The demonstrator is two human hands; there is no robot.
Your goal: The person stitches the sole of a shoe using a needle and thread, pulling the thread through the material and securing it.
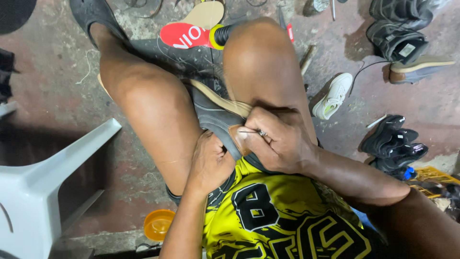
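Note:
A dark grey shoe [218,117] with a tan sole lies wedged between my knees, heel end toward my body. My left hand [210,162] grips the shoe's heel from the left side. My right hand [278,139] rests on the heel's brown patch and pinches a thin metal needle [250,132] that points left across the leather. I sit on the floor in a yellow and black shirt.
A white plastic chair [43,187] stands at the left. A red insole [184,34] and a tan sole lie beyond my knees. A white sneaker [334,95], black shoes [394,144] and more footwear [397,41] lie at the right. An orange bowl [158,224] sits near my left hip.

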